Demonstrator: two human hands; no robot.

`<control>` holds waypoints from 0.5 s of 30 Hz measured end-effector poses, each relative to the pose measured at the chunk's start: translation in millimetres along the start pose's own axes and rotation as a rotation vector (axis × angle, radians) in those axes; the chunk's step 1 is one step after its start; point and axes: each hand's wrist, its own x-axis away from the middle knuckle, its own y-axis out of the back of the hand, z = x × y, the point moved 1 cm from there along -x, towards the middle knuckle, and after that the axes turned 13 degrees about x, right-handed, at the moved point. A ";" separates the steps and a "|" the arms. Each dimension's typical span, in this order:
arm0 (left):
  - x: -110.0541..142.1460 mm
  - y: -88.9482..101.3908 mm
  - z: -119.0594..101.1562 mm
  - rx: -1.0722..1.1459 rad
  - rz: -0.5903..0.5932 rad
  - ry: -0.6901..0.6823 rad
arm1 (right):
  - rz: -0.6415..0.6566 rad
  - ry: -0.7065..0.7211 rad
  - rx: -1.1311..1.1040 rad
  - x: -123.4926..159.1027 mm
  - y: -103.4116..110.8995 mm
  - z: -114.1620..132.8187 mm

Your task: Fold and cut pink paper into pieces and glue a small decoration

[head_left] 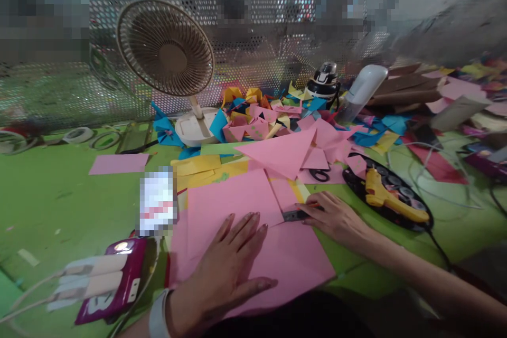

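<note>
My left hand (235, 256) lies flat on a sheet of pink paper (293, 259), fingers stretched out and thumb apart. To its right, my right hand (335, 216) is closed around a dark utility knife (295, 215), whose front end rests on the paper. A straight cut edge runs from the knife up to the sheet's far side. Part of the knife is hidden by my fingers. Beyond the sheet lies a folded pink piece (281, 150), with black scissor handles (320, 175) showing beside it. Yellow paper (198, 166) pokes out under the pink stack.
A yellow glue gun (392, 200) lies on a black oval tray (425, 222) at right. A fan (166, 53) stands behind, beside piled paper scraps (261, 116). At left are a blurred-out phone (156, 200) and a purple power strip (113, 280) with cables.
</note>
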 end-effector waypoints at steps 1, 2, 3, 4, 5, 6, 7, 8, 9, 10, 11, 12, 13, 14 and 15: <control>0.0 -0.2 0.4 0.002 0.007 0.003 | -0.005 0.002 0.001 1.7 0.0 -0.7; 0.1 -0.2 0.7 0.004 0.018 0.007 | -0.008 0.001 0.002 3.9 0.4 -1.6; 0.1 -0.1 0.8 0.005 0.031 0.013 | -0.007 -0.002 0.004 6.4 0.8 -2.5; 0.1 0.2 0.6 0.005 0.045 0.018 | -0.001 -0.006 0.006 9.2 1.3 -3.2; 0.0 0.6 0.3 0.006 0.055 0.022 | 0.007 -0.012 0.009 11.8 1.7 -3.7; -0.1 1.2 -0.2 0.007 0.063 0.025 | 0.012 -0.020 0.014 14.0 1.9 -3.8; -0.2 1.7 -0.7 0.008 0.067 0.028 | 0.013 -0.028 0.022 15.6 2.0 -3.4; -0.4 2.1 -1.3 0.010 0.069 0.030 | 0.010 -0.035 0.030 16.3 1.9 -2.5; -0.6 2.4 -1.8 0.012 0.068 0.032 | 0.005 -0.038 0.038 16.0 1.9 -1.0; -0.8 2.5 -2.1 0.014 0.064 0.034 | 0.000 -0.038 0.042 14.7 2.0 0.9; -0.9 2.3 -2.2 0.017 0.058 0.034 | 0.001 -0.031 0.042 12.8 2.1 3.2; -0.9 1.9 -2.0 0.019 0.052 0.033 | 0.005 -0.021 0.038 10.4 2.5 5.7; -0.8 1.3 -1.6 0.022 0.045 0.031 | 0.009 -0.011 0.032 7.8 3.0 8.1; -0.7 0.7 -1.1 0.025 0.041 0.028 | 0.007 -0.005 0.026 5.3 3.6 10.3; -0.4 0.0 -0.5 0.026 0.041 0.025 | 0.000 -0.003 0.019 3.3 4.4 12.2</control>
